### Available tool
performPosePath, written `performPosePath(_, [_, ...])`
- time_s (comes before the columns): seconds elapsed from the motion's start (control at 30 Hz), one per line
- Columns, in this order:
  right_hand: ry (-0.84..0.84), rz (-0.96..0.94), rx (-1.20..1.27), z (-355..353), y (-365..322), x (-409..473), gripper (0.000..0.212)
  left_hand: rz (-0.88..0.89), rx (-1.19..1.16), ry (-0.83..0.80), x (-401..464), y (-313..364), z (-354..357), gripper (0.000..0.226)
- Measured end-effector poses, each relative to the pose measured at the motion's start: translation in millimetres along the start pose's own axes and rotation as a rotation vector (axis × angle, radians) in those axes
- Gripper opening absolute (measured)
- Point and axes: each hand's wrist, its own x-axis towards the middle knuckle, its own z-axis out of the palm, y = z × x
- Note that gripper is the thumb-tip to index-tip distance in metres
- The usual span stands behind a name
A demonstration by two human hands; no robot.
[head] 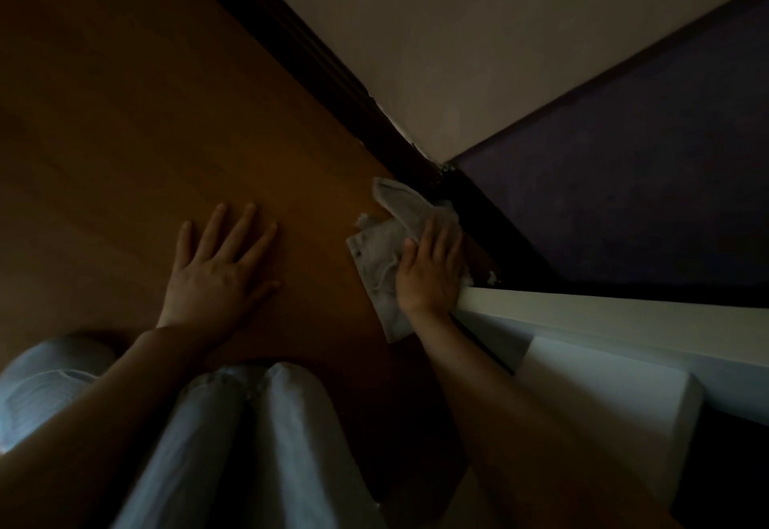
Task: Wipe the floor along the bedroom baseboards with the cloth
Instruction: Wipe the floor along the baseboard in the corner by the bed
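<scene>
Grey cloth (385,253) under the flat right hand (430,268) by the corner baseboard (491,228) at two o'clock; left hand (216,274) splayed flat on the floor (125,153).

We are finding no readable text, label, brand, number or sign anywhere in this dim view.
</scene>
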Motion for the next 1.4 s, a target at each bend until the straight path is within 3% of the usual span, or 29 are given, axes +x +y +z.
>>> performPosePath(0.13, [-0.094,0.244,0.171,-4,-21,2,0.06,-0.006,0.01,-0.019,-1,1,2,0.073])
performPosePath(0.27, [-0.028,0.081,0.117,-6,-34,5,0.06,-0.009,0.006,-0.012,-1,-1,3,0.076])
performPosePath(0.43, [-0.125,0.343,0.208,-11,-22,0,0.06,-0.011,-0.004,-0.004,-1,2,0,0.073])
performPosePath(0.6, [-0.092,0.154,0.18,-8,-44,0,0.063,-0.003,0.015,0.016,-1,1,3,0.073])
performPosePath(0.77, [-0.12,0.273,0.188,-7,-21,-8,0.064,-0.007,0.013,-0.003,-1,1,1,0.073])
performPosePath(0.83, [-0.082,0.169,0.158,-3,-28,-17,0.066,-0.006,0.007,-0.011,-1,1,1,0.073])
performPosePath(0.97, [0.026,-0.269,0.111,10,-43,-49,0.071,-0.018,0.005,-0.02,-4,0,-1,0.073])
performPosePath(1.17, [0.006,-0.675,-0.007,-1,-81,-12,0.064,-0.159,-0.017,0.021,-20,-10,-8,0.067])
performPosePath(1.3, [-0.08,-0.793,-0.083,-19,-122,34,0.067,-0.22,-0.035,0.031,-24,-22,-12,0.068])
performPosePath(1.4, [-0.084,-0.83,-0.089,-21,-102,40,0.066,-0.247,-0.042,0.02,-26,-25,-12,0.07])
